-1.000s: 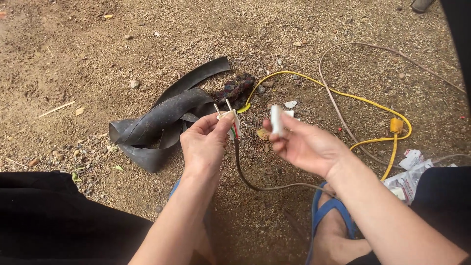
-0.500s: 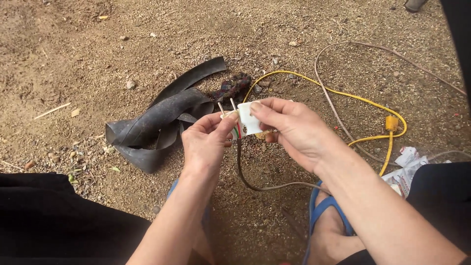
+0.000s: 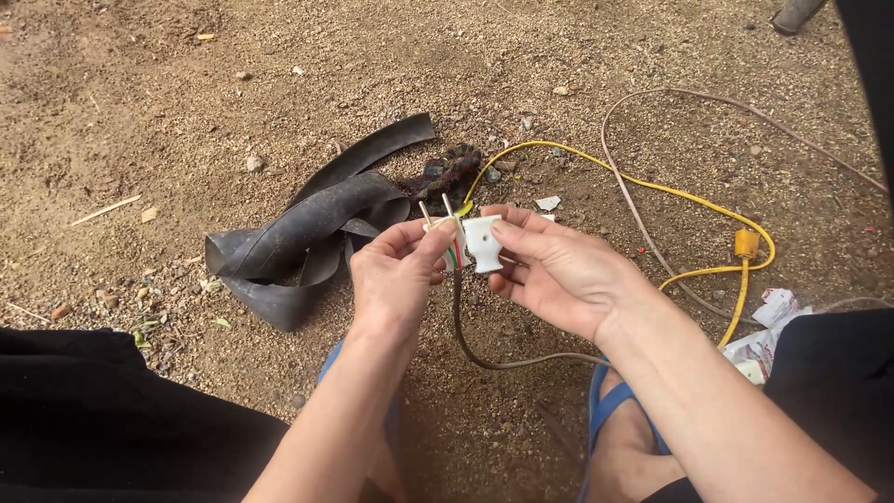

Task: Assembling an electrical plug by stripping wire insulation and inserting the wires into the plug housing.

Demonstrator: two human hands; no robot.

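My left hand (image 3: 399, 275) pinches one half of a white electric plug (image 3: 445, 233), whose two metal pins point up and away. Red and green wire ends show at that half. My right hand (image 3: 559, 270) holds the white plug cover (image 3: 482, 242) against it from the right. A dark cable (image 3: 484, 349) hangs down from the plug and curves right under my right wrist.
A black rubber inner tube strip (image 3: 307, 233) lies on the sandy ground beyond my left hand. A yellow cable (image 3: 670, 200) and a thin brown wire (image 3: 652, 121) loop at the right. Crumpled white wrapper (image 3: 768, 321) sits by my right knee. Blue sandals (image 3: 610, 410) are below.
My right hand moved left with the white cover and brought it against the pin half in my left hand. The left hand stayed nearly still.
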